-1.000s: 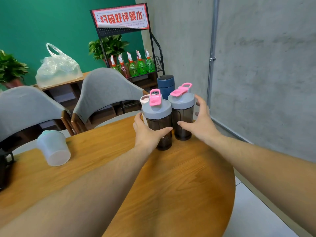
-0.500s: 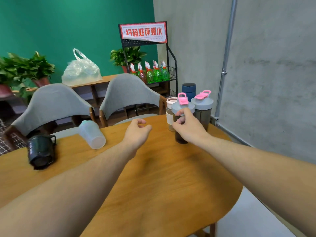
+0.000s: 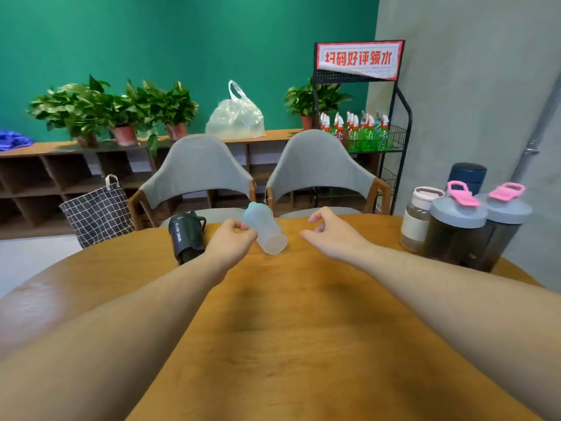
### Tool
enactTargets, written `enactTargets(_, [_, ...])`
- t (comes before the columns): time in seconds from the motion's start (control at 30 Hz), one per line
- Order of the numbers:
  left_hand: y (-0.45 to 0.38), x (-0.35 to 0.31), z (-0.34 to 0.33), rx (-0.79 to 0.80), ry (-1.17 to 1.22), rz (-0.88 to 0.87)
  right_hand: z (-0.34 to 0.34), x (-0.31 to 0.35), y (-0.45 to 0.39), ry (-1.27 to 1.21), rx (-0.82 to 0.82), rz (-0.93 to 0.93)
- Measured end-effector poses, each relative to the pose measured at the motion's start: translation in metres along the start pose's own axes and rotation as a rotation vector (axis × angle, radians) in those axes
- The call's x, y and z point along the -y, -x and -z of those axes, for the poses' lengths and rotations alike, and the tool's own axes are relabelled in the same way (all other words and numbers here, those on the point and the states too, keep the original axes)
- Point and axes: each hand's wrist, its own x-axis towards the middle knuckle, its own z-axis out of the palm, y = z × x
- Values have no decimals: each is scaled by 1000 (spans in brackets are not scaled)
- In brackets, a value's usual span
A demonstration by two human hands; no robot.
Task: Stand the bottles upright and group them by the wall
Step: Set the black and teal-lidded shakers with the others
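A frosted clear bottle with a pale teal cap lies on its side at the far middle of the round wooden table. My left hand touches its left side, fingers curled by the cap. My right hand hovers to the right of it, fingers apart, holding nothing. A black sport bottle lies on its side left of my left hand. By the grey wall on the right stand two dark shakers with pink flip lids, a small white-capped bottle and a dark blue bottle.
Two grey chairs face the table's far edge. Behind them runs a wooden shelf with potted plants and a plastic bag. A black rack of spray bottles stands by the grey wall. A checked basket sits on the floor.
My view has swung left. Both hands left the shakers by the wall and moved left to the lying frosted bottle; my left hand now touches it.
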Motion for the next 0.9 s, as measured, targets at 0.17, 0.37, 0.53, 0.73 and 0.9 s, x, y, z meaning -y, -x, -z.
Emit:
enactTargets(0.17, [-44,25,37,-78,-69,15,-36,21,-51,67,32,-15])
enactTargets(0.37, [-106,53,63,-224,-235,83,-66,36,-114,173,44,-26])
enactTargets(0.53, [-148,82,75,-301,-314,244,-97,30,-159,264,100,-134])
enactTargets(0.73, [-173,103,76,-242,33,422,-119,19,-188,282,139,-210])
enactTargets(0.9, [-174,108,74,-201,126,447,-128,15,-196,314,125,-234])
